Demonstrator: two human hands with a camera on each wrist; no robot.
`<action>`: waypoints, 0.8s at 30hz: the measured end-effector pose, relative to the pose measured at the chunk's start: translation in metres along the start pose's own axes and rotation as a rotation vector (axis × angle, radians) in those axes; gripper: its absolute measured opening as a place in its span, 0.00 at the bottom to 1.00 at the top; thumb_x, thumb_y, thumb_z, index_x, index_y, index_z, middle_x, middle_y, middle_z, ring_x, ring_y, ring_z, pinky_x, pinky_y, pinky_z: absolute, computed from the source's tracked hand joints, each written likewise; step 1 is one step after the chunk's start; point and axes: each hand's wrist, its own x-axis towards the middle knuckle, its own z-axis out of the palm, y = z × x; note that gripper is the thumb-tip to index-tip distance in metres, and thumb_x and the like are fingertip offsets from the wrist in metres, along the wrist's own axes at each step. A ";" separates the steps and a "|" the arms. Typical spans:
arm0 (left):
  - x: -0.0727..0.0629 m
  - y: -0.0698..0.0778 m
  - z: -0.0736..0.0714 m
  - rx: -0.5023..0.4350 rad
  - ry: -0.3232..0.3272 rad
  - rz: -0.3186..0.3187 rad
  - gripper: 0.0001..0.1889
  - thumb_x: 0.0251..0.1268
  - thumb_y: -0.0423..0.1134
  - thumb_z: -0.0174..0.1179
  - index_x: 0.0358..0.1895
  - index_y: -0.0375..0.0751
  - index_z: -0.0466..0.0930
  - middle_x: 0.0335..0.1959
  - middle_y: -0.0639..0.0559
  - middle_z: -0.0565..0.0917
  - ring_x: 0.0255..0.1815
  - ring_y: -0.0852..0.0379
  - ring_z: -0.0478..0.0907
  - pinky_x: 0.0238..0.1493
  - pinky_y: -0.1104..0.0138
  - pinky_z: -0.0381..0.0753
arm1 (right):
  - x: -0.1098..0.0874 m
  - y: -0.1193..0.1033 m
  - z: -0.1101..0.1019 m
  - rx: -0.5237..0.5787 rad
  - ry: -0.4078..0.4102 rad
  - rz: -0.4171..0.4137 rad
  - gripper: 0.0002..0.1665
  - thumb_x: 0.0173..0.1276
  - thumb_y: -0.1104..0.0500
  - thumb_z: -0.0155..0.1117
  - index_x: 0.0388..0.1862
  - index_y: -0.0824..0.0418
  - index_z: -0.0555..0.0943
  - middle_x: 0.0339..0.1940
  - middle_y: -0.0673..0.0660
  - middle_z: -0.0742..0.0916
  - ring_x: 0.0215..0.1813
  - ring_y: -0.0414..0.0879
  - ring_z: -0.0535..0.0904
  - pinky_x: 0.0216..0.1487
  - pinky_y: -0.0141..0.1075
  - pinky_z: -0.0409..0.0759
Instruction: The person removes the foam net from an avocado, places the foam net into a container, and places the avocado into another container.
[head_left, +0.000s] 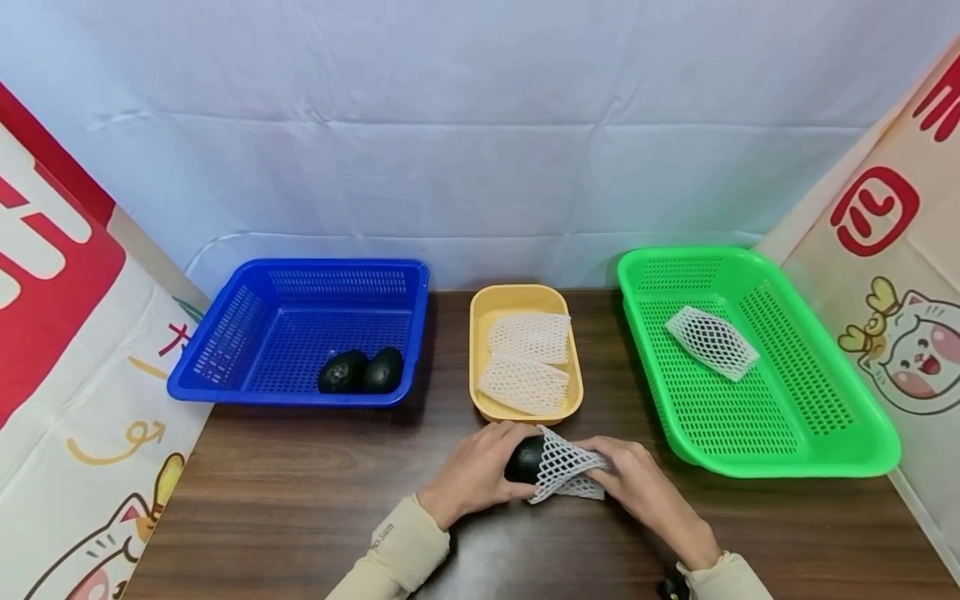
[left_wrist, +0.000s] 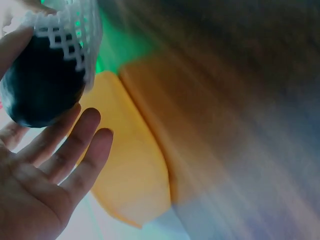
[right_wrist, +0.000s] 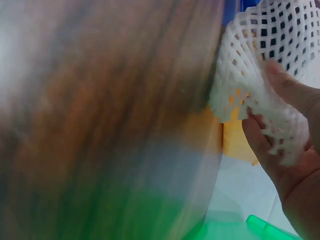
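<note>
In the head view my left hand (head_left: 480,468) grips a dark avocado (head_left: 525,460) over the front of the table. A white foam net sleeve (head_left: 564,467) covers the avocado's right end, and my right hand (head_left: 637,483) pinches the sleeve's loose end. The left wrist view shows the avocado (left_wrist: 42,82) between thumb and fingers, its rounded end bare and the net's edge around its upper part. In the right wrist view the thumb and fingers hold the net sleeve (right_wrist: 270,65), which flares open beyond them.
A blue basket (head_left: 292,398) at left holds two avocados (head_left: 360,372). Behind my hands, a yellow tray (head_left: 480,333) contains foam net sleeves (head_left: 528,337). At right, a green basket (head_left: 757,400) holds a net-wrapped avocado (head_left: 712,342). A white cloth (head_left: 465,150) hangs behind.
</note>
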 end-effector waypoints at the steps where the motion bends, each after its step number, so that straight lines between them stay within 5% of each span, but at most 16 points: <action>1: -0.001 -0.001 -0.002 -0.021 0.011 -0.006 0.37 0.49 0.55 0.75 0.64 0.53 0.72 0.59 0.55 0.81 0.58 0.56 0.80 0.53 0.60 0.81 | 0.001 0.000 -0.001 -0.001 0.019 -0.005 0.21 0.49 0.70 0.77 0.43 0.55 0.86 0.39 0.47 0.91 0.42 0.39 0.87 0.43 0.30 0.83; 7: -0.006 -0.007 -0.017 -0.107 0.092 -0.028 0.36 0.48 0.55 0.76 0.61 0.49 0.74 0.55 0.56 0.83 0.51 0.58 0.82 0.50 0.61 0.82 | 0.004 0.003 -0.011 -0.001 0.140 -0.063 0.25 0.46 0.72 0.79 0.44 0.55 0.86 0.39 0.46 0.89 0.41 0.40 0.86 0.48 0.16 0.75; 14: -0.015 -0.017 -0.044 -0.108 0.203 -0.063 0.35 0.49 0.55 0.76 0.61 0.51 0.74 0.55 0.58 0.84 0.52 0.61 0.82 0.51 0.62 0.83 | 0.010 0.007 -0.024 0.077 0.312 -0.134 0.18 0.51 0.73 0.73 0.43 0.61 0.86 0.39 0.54 0.88 0.41 0.39 0.83 0.50 0.16 0.73; 24: -0.032 -0.047 -0.085 0.017 0.486 -0.108 0.39 0.43 0.55 0.78 0.61 0.44 0.75 0.51 0.45 0.84 0.49 0.50 0.81 0.45 0.54 0.83 | 0.020 0.010 -0.040 0.053 0.467 -0.007 0.19 0.53 0.73 0.58 0.44 0.68 0.85 0.39 0.61 0.83 0.39 0.42 0.76 0.42 0.25 0.70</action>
